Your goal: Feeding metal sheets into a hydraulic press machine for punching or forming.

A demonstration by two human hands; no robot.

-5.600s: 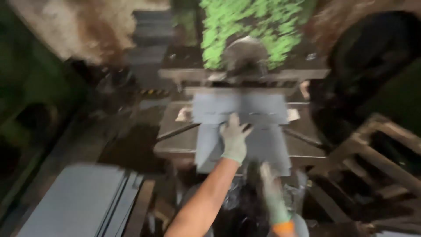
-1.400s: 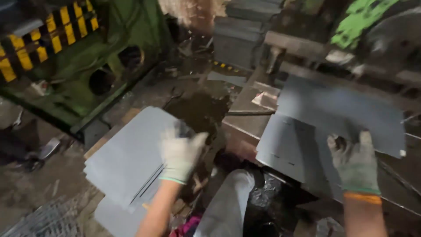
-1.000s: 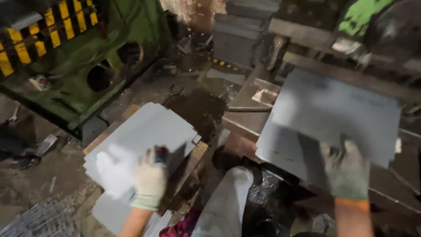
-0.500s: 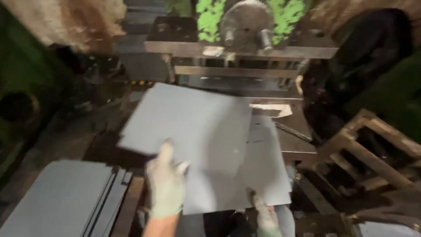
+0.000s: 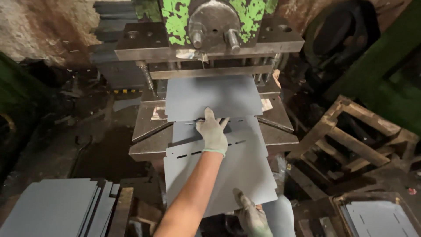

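A heavy press (image 5: 210, 30) with flaking green paint and a round steel hub stood over a worn steel bed (image 5: 147, 131), its dark plates and bolts crowding the space above the work. A flat grey metal sheet (image 5: 210, 97), plain and matte, lay on the bed with its far edge under the press head. In front of it lay a slotted grey sheet (image 5: 223, 171) with a row of narrow slots across it, its near end overhanging the bed.

The gloved left hand (image 5: 212, 134) lay flat across the seam where the two sheets overlapped, fingers spread and released, pressing rather than gripping. The gloved right hand (image 5: 252, 215) was at the near edge of the slotted sheet, fingers curled around that edge from below.

To the left, a stack of plain grey sheets (image 5: 57, 208) rested low by the floor. On the right stood a rough wooden pallet frame (image 5: 351, 140), and below it a wooden crate (image 5: 335, 206) held another slotted sheet (image 5: 379, 219).
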